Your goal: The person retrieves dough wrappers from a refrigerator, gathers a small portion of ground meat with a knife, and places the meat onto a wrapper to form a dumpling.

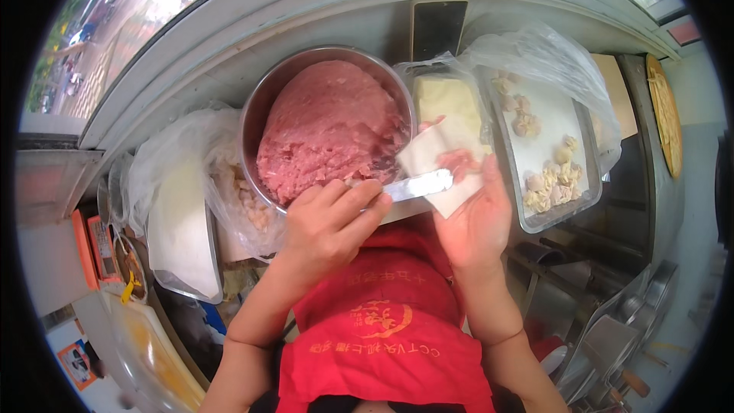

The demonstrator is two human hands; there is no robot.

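Observation:
My left hand grips the handle of a flat metal spreading spatula. Its blade tip lies over a pale square dough wrapper, by a smear of pink minced meat. That wrapper rests on the fingers and palm of my right hand, turned upward. Just beyond my left hand stands a round steel bowl heaped with minced meat. Behind the held wrapper is a stack of square wrappers in clear plastic.
A metal tray at right holds several folded dumplings, partly under a plastic bag. Left of the bowl, plastic partly covers another tray and pale pieces. A dark flat panel leans at the back wall.

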